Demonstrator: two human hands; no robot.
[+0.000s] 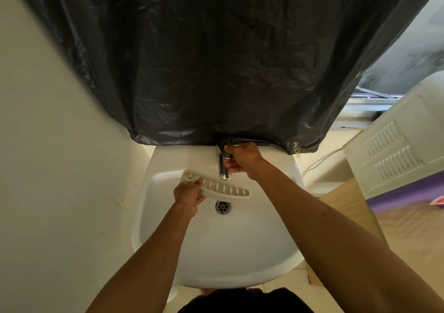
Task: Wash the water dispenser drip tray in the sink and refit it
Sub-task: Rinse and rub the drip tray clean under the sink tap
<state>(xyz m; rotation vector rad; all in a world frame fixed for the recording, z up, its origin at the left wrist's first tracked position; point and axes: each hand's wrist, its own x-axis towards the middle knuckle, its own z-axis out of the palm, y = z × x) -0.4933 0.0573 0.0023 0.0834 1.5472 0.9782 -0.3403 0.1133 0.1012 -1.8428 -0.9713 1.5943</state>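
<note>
The drip tray (225,189) is a long, curved, off-white plastic grille with slots. My left hand (188,196) grips its left end and holds it over the white sink (168,228), just below the chrome tap (223,166). The tray's right end reaches past the spout, above the drain (223,207). My right hand (241,160) is closed around the tap's handle at the back of the basin. I see no water running.
A black plastic sheet (216,60) hangs over the wall behind the sink, down to the tap. A cream wall (48,168) stands close on the left. A white appliance with vent slots (394,154) and a purple surface (408,192) are at the right.
</note>
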